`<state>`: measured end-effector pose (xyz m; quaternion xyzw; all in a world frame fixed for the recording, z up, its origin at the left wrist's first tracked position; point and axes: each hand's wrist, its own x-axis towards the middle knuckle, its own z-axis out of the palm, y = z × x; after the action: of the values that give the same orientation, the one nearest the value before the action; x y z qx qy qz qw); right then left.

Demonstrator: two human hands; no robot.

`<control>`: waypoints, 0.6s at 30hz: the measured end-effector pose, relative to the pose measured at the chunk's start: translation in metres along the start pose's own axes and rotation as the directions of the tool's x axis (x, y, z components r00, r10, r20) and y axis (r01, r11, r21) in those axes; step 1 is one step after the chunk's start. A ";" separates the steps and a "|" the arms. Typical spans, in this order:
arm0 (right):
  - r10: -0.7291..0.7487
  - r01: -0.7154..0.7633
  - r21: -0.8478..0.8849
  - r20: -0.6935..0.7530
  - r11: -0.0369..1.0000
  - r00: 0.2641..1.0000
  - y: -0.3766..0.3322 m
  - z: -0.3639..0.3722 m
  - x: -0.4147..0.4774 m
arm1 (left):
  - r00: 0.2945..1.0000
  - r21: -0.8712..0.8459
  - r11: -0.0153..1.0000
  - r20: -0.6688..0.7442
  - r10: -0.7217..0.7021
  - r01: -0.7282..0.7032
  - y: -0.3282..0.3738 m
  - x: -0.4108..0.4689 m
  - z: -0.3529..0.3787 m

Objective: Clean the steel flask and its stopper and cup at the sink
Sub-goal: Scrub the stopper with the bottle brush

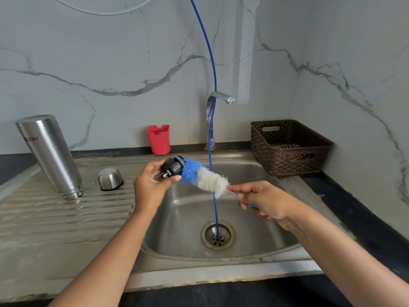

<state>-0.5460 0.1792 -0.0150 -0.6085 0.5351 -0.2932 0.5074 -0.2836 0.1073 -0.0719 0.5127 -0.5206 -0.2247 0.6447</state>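
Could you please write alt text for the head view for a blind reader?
Over a steel sink, the left hand holds the black stopper while the right hand holds a blue-and-white bottle brush against it. The steel flask stands inverted on the drainboard beside its cup.

Both bare forearms reach forward and angle inward, the hands level with each other and apart. The left hand pinches the black stopper between curled fingers and thumb. The right hand grips the bottle brush by its handle, index finger stretched toward the bristles.
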 end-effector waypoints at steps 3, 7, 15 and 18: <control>0.002 -0.002 0.044 0.001 0.999 1.000 0.000 0.003 0.007 | 0.998 -0.062 0.996 -0.009 -0.061 0.061 0.000 -0.001 0.004; -0.007 0.005 0.066 0.032 0.998 0.999 0.007 0.003 0.004 | 0.982 -0.209 0.961 -0.021 -0.188 0.180 -0.001 0.002 -0.002; -0.032 0.026 0.119 0.052 0.993 0.998 0.011 0.007 0.016 | 0.847 -0.483 0.706 0.173 -0.503 0.518 0.016 0.001 0.001; -0.026 0.020 0.104 0.057 0.994 0.998 0.017 0.004 0.015 | 0.771 -0.508 0.594 0.277 -0.573 0.624 0.014 0.000 -0.003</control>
<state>-0.5445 0.1678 -0.0352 -0.5959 0.4973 -0.3083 0.5500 -0.2843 0.1136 -0.0589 0.4284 -0.2516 -0.5950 0.6318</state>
